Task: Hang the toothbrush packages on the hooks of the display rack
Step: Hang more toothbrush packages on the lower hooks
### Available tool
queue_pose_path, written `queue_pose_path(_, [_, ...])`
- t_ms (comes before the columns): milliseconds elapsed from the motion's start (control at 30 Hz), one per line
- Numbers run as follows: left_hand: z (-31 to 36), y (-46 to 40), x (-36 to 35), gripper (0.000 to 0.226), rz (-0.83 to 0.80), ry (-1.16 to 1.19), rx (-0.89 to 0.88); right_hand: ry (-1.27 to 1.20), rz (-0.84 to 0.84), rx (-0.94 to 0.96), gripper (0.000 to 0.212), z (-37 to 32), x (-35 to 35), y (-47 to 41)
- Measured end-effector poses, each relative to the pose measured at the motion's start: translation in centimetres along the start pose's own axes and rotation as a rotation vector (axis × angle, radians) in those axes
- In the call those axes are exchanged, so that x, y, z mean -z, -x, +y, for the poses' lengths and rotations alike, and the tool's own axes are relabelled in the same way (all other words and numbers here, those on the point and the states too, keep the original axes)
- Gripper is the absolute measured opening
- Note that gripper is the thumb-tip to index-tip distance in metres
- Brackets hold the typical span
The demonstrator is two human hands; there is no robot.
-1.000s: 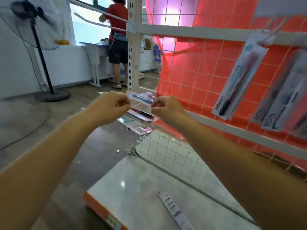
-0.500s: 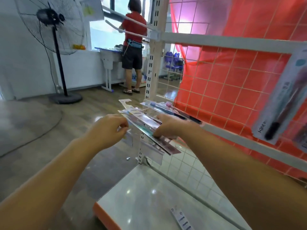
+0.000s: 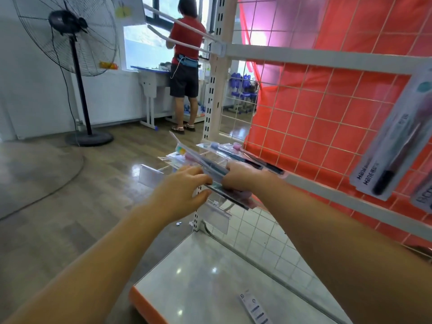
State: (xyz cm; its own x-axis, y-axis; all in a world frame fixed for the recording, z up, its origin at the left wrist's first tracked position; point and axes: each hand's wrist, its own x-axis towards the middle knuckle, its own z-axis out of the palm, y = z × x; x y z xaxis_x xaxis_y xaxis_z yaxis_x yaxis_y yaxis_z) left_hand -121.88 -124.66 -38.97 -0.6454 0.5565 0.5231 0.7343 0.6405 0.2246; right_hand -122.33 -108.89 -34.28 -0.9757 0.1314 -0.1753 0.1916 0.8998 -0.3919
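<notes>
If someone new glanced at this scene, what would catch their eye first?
Probably the two hands at centre: the right hand grips a fanned stack of toothbrush packages, and the left hand touches its near edge. Behind them stands the display rack, backed with bright red sheeting, and a large black fan stands far left.
</notes>
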Motion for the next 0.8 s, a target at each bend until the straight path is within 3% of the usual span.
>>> queue_pose_path(133, [-0.1,-0.3,-0.4,0.025,0.031,-0.050,0.002,0.253,0.180,0.071,0.048,0.2,0.2,0.2])
queue_pose_path(200, [0.1,-0.5,-0.4,0.026,0.015,-0.082,0.023,0.345,0.274,0.111,0.054,0.3,0.0,0.7])
queue_pose_path(367, [0.4,-1.6,0.0,0.029,-0.095,-0.192,0.081,0.302,0.444,0.168,0.068,1.3,0.0,2.2])
queue_pose_path(567, [1.5,-2.5,1.1,0.031,-0.256,-0.249,0.182,0.241,0.538,0.223,0.041,2.2,2.5,5.7])
queue_pose_path(800, [7.7,-2.6,3.3,0.041,-0.291,0.024,0.134,0.052,0.524,0.315,0.038,4.4,3.1,11.8])
